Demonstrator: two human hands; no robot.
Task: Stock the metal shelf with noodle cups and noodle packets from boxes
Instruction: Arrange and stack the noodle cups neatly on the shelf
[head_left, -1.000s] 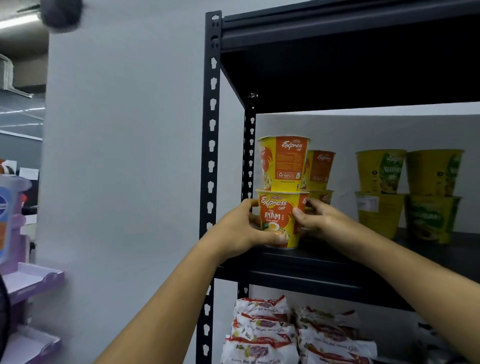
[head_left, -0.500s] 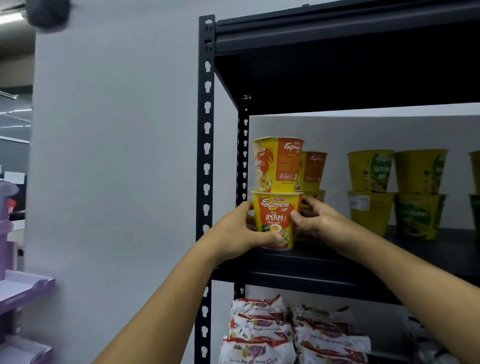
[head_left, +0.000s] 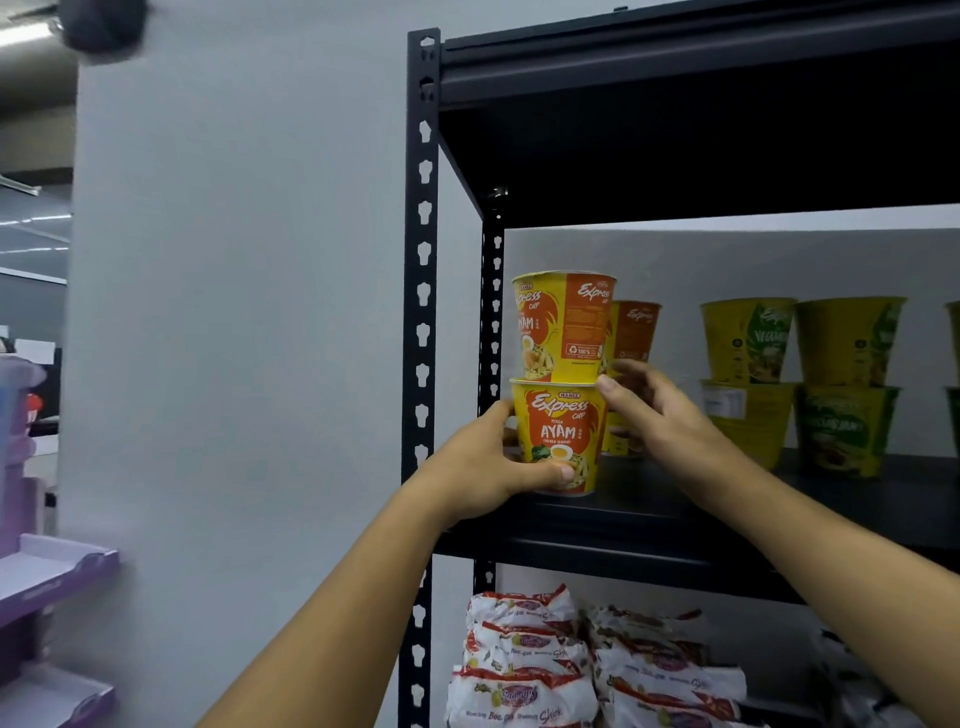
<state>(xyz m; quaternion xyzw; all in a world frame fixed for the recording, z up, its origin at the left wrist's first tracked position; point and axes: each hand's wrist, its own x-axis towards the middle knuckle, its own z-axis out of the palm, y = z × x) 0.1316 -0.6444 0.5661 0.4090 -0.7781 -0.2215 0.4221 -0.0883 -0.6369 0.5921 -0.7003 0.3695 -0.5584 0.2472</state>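
Two orange-and-yellow noodle cups stand stacked at the left front of the black metal shelf (head_left: 675, 525). My left hand (head_left: 493, 467) grips the lower cup (head_left: 558, 441) from the left, thumb across its front. The upper cup (head_left: 563, 325) rests on its lid. My right hand (head_left: 660, 415) is at the stack's right side; its thumb tip touches the lower cup's rim and its fingers spread loosely behind. A second matching stack (head_left: 634, 332) stands right behind, partly hidden.
Stacked yellow-green noodle cups (head_left: 748, 338) fill the shelf further right. White-and-red noodle packets (head_left: 524, 660) are piled on the shelf below. The black slotted post (head_left: 423, 312) stands left of the cups beside a grey wall. Purple trays (head_left: 52, 577) sit at far left.
My right hand has risen from the lower cup's side to its rim and its fingers have loosened. The left hand keeps its grip. The upper cup now shows more of its front label.
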